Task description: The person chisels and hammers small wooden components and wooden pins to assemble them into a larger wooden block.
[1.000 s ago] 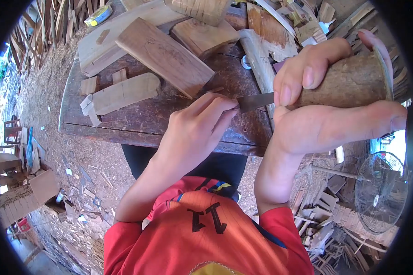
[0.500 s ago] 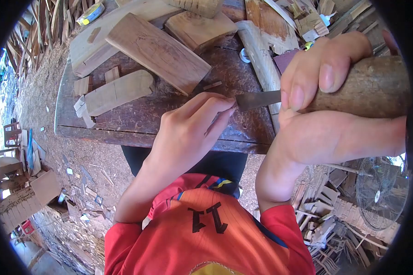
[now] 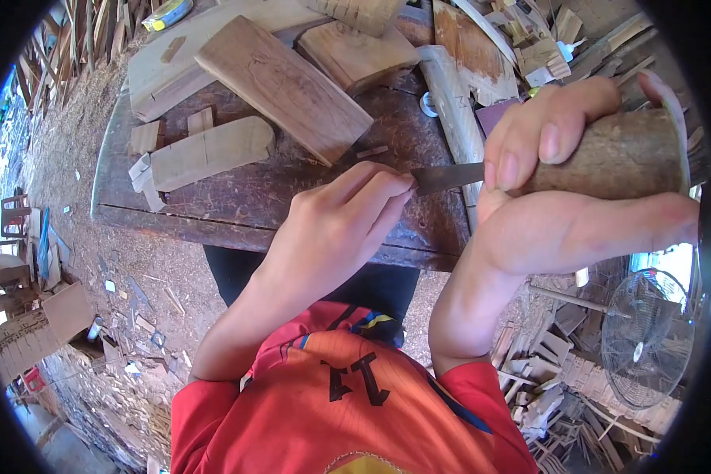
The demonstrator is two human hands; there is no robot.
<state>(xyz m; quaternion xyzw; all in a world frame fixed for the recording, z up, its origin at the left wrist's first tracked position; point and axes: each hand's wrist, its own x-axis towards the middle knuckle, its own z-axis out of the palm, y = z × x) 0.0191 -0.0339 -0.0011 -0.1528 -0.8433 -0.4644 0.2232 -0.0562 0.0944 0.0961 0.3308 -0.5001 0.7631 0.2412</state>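
Observation:
A chisel with a flat dark metal blade (image 3: 449, 178) and a thick round wooden handle (image 3: 612, 158) is held sideways over the table's right part. My right hand (image 3: 549, 146) wraps round the handle, fingers curled over its top and thumb stretched along its lower side. At the free end of the blade, the fingertips of my left hand (image 3: 344, 213) are pinched together against the edge. The handle's butt end faces right, close to the camera. Where blade meets handle is hidden behind the right fingers.
The dark wooden table (image 3: 205, 213) bears a rectangular plank (image 3: 284, 87), a rounded wooden piece (image 3: 213, 152), a thick block (image 3: 359, 55) and a long pale strip (image 3: 454, 110). A tape measure (image 3: 167, 14) lies far left. A fan (image 3: 648, 340) stands at lower right among wood scraps.
The chisel's butt end has swung into fuller view and the blade appears narrower, turned more edge-on. Both hands keep their hold. The view has shifted slightly.

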